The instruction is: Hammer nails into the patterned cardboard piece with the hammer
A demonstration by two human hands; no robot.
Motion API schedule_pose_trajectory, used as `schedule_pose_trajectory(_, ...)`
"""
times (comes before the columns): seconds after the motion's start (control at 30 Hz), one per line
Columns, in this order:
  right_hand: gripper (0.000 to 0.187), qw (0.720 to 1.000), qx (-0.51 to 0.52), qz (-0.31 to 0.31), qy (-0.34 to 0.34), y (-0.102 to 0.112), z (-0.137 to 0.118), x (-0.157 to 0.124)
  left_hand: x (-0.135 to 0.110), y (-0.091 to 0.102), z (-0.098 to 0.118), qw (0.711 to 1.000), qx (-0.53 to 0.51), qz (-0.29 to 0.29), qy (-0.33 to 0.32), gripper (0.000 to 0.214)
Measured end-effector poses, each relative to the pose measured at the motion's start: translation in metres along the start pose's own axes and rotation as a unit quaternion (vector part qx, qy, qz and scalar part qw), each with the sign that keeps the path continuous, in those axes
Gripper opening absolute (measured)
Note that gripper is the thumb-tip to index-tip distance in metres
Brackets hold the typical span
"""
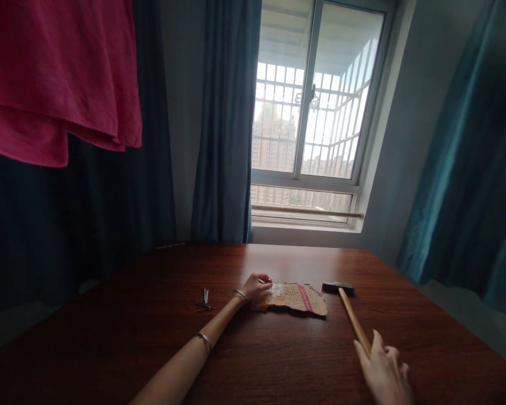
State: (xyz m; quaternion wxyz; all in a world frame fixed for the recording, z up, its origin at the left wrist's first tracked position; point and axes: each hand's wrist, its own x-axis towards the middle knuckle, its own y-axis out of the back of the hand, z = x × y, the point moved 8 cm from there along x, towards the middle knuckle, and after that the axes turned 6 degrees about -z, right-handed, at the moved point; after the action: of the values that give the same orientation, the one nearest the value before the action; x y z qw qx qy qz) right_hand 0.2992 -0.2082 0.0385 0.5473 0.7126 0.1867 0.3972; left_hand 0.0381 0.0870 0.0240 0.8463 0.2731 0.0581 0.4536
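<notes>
My left hand (pixel 255 284) reaches out over the dark wooden table (pixel 152 337), fingers pinched together at the left end of a flat tan piece of wood (pixel 293 299) studded with many small dots and crossed by a red stripe. Whatever the fingers pinch is too small to make out. My right hand (pixel 383 371) grips the end of a hammer's wooden handle (pixel 354 322); the dark hammer head (pixel 338 287) rests on the table just right of the tan piece. Bracelets show on my left wrist and forearm.
A small bunch of metal nails (pixel 204 302) lies on the table left of my left hand. Behind the table are a barred window (pixel 312 112), blue curtains (pixel 225 140) either side, and a red cloth (pixel 54 73) hanging at upper left.
</notes>
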Motion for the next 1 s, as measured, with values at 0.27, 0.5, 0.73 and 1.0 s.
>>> schedule_pose_trajectory(0.27,0.041,0.994,-0.080,0.008,0.074,0.012,-0.017,-0.016,0.001,0.000,-0.001,0.999,0.017,0.008,-0.036,0.028)
schedule_pose_trajectory(0.5,0.035,0.958,0.245,-0.150,0.014,-0.013,0.016,0.016,0.001,0.000,0.000,0.999,0.014,0.008,-0.038,0.026)
schedule_pose_trajectory(0.73,0.077,0.690,0.668,-0.273,-0.055,0.016,-0.032,-0.012,-0.003,0.001,0.006,0.999,0.017,0.016,-0.029,0.028)
schedule_pose_trajectory(1.0,0.075,0.515,0.744,-0.423,-0.056,0.028,-0.108,-0.040,0.001,-0.001,-0.003,0.999,0.020,0.023,-0.035,0.026)
